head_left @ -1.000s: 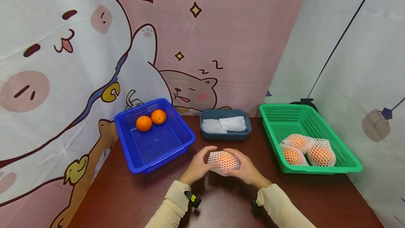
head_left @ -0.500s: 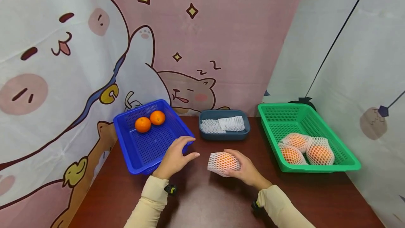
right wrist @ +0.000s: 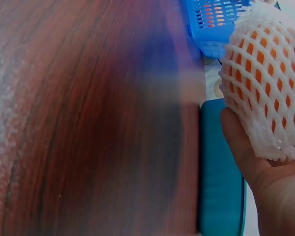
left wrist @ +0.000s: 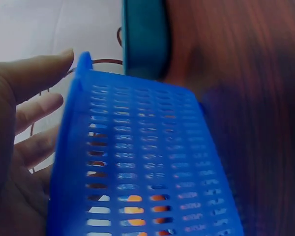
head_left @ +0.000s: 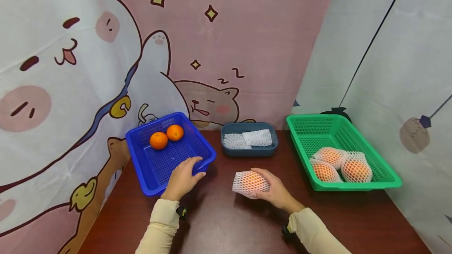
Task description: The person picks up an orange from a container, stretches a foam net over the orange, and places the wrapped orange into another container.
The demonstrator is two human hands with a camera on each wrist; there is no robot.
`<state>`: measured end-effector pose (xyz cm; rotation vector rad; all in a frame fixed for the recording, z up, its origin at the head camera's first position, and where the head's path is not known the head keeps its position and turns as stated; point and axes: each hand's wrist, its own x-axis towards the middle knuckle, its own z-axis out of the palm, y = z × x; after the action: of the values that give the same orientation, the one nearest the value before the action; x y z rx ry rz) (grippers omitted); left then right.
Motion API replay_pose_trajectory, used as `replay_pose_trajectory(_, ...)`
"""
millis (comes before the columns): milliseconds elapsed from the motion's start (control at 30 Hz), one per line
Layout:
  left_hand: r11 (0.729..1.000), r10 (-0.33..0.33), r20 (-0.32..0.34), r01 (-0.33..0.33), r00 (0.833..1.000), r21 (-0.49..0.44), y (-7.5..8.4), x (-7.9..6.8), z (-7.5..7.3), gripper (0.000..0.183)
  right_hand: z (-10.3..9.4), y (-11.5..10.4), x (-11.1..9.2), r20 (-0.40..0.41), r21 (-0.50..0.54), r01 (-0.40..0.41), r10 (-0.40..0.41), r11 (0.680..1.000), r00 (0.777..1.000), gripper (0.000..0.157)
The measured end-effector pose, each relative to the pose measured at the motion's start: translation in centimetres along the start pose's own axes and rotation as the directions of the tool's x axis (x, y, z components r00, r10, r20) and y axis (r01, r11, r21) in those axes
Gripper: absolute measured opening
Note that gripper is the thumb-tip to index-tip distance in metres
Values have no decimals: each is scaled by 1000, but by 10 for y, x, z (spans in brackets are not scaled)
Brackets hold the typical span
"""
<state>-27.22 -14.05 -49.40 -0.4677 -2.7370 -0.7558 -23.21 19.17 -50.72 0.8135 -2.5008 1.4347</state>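
My right hand (head_left: 277, 191) grips an orange in a white foam net sleeve (head_left: 250, 184), held over the table; in the right wrist view the netted orange (right wrist: 268, 83) lies against the thumb and palm. My left hand (head_left: 181, 179), fingers apart and holding nothing, is at the near right corner of the blue basket (head_left: 206, 160). In the left wrist view its thumb and fingers (left wrist: 37, 110) show beside the basket's rim. Two bare oranges, one on the left (head_left: 158, 140) and one on the right (head_left: 174, 132), lie at the back of that basket.
At the right stands a green basket (head_left: 307, 160) with three netted oranges (head_left: 356, 169). A dark teal tray (head_left: 248, 152) with white foam nets (head_left: 259, 138) sits at the back middle. Printed cloth (head_left: 261, 50) hangs behind the brown table (head_left: 226, 222).
My left hand has let go of the netted orange and moved left to the blue basket's near corner. My right hand keeps its hold on the orange in almost the same place.
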Motion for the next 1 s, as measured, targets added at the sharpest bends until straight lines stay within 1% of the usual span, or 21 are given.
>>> replay_pose_trajectory(67, 1000, 0, 5, 0, 1000, 9, -1, -1, 2, 44, 0, -1, -2, -19, -18, -27, 26, 999, 999, 69)
replay_pose_trajectory(100, 1000, 10, 1, -10, 1000, 14, -2, -1, 3, 41, 0, -2, -3, -35, -31, -35, 34, 999, 999, 69)
replay_pose_trajectory(167, 999, 38, -18, -37, 999, 32, -2, -1, 5, 37, 2, 5, -4, -79, -53, -53, 49, 997, 996, 72)
replay_pose_trajectory(267, 995, 82, -59, -79, 995, 58, -4, -1, 7, 33, 4, 18, -7, -163, -85, -48, 34, 995, 986, 76)
replay_pose_trajectory(367, 992, 110, -95, -103, 989, 67, -5, -2, 9, 33, -2, 25, -5, -234, -109, -14, -12, 994, 972, 80)
replay_pose_trajectory(500, 992, 118, -121, -112, 986, 62, -6, -3, 8, 33, -27, 14, 4, -288, -152, 39, -82, 988, 954, 82)
replay_pose_trajectory(600, 993, 107, -131, -101, 986, 54, -8, -4, 6, 32, -52, 3, 17, -308, -186, 58, -114, 981, 945, 84)
replay_pose_trajectory(667, 994, 100, -131, -94, 986, 49, -8, -5, 5, 32, -69, -4, 25, -329, -221, 54, -126, 974, 936, 85)
replay_pose_trajectory(733, 995, 94, -128, -88, 987, 49, -9, -6, 6, 32, -86, -8, 31, -363, -252, 40, -133, 967, 922, 84)
replay_pose_trajectory(800, 995, 91, -126, -85, 988, 48, -9, -5, 6, 32, -101, -11, 35, -409, -279, 6, -124, 960, 904, 83)
replay_pose_trajectory(900, 996, 84, -125, -79, 989, 44, -9, -4, 7, 32, -120, -9, 37, -475, -281, -58, -86, 958, 876, 81)
replay_pose_trajectory(1000, 997, 75, -125, -71, 989, 37, -9, -4, 8, 32, -137, 0, 40, -518, -271, -126, -34, 954, 854, 77)
